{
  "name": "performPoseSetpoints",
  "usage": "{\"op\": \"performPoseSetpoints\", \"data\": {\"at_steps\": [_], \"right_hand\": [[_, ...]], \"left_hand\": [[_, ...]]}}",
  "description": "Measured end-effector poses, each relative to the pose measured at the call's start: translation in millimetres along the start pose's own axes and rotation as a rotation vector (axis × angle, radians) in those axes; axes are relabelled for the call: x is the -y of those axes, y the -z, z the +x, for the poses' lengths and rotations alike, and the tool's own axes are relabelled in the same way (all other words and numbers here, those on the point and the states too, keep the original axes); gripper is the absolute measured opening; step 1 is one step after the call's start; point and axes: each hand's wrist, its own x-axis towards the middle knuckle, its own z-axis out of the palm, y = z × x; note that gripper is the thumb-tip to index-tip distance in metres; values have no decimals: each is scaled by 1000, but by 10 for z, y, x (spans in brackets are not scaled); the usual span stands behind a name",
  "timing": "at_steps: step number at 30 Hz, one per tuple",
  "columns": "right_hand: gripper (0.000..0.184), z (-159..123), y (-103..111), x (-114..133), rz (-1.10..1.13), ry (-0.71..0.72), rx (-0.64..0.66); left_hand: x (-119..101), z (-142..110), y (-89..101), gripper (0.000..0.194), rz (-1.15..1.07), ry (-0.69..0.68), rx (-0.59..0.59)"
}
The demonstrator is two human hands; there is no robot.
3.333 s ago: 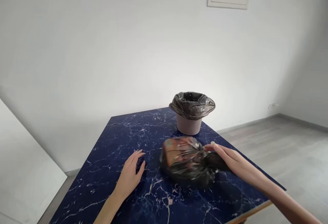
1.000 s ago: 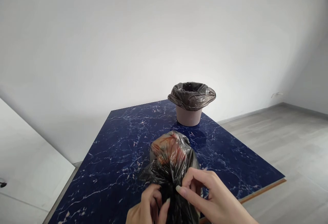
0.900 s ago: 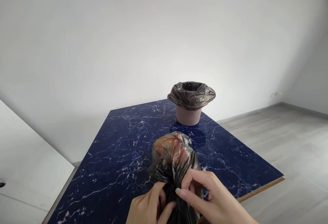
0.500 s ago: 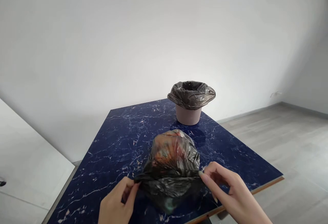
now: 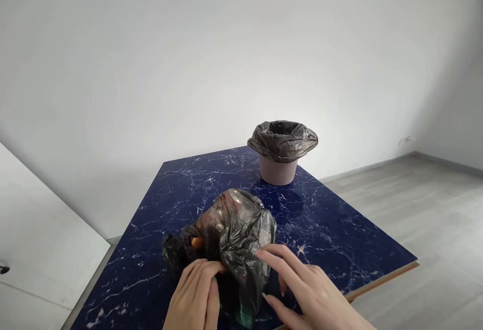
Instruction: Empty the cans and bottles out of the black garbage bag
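Observation:
A thin black garbage bag (image 5: 245, 234) lies crumpled near the front of the table, bulging with contents. Reddish and pale shapes show through its plastic, and a small orange piece (image 5: 197, 243) is visible at its left side. My left hand (image 5: 194, 292) is closed on the near edge of the bag, the fingers bent together; the fingertips are partly hidden. On the right, my right hand (image 5: 302, 284) has its thumb and fingers apart, with the fingertips against or just beside the bag's right side.
A pale pinkish bin (image 5: 278, 171) stands at the table's far right corner, lined with a black bag (image 5: 283, 144) folded over its rim. The blue marbled table (image 5: 151, 209) has a wooden edge at the right front. A white panel (image 5: 45, 249) stands at the left.
The bag has been shifted left and its shape has changed, with the orange piece now showing. My left hand has moved right and inward; my right hand has released its pinch and spread its fingers.

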Motion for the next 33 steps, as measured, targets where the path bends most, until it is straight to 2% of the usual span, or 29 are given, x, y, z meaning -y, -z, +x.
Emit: {"op": "performPoseSetpoints", "data": {"at_steps": [2, 5, 9, 12, 15, 19, 21, 23, 25, 28, 33], "right_hand": [[57, 29, -32, -27, -10, -11, 34], [50, 60, -71, -91, 73, -56, 34], [38, 93, -118, -254, 247, -141, -13], [27, 125, -162, -462, 315, -192, -65], [22, 217, -200, -756, 332, -238, -126], [26, 532, -237, -1237, 386, -319, -248], [31, 759, -257, -1447, 453, -362, -306], [38, 989, -283, -1589, 505, -355, -304], [44, 1186, -319, -1653, 561, -316, -246], [43, 1361, -392, -1645, 631, -248, -131], [38, 1362, -521, -1587, 663, -180, -62]], "left_hand": [[-14, 34, -12, 22, -5, 88, 63], [60, -36, -34, 22, -40, 290, 73], [351, -173, -1, 31, 31, 524, 53], [597, -122, 80, 34, 63, 584, 224], [717, 41, 129, 35, 99, 477, 334], [724, 237, 66, 33, 106, 188, 244], [743, 305, 8, 31, 116, 89, 187], [802, 372, -47, 33, 139, 30, 168], [895, 452, -96, 43, 163, 4, 200], [1051, 591, -162, 60, 227, -17, 285], [1209, 745, -217, 62, 367, -2, 282]]}}
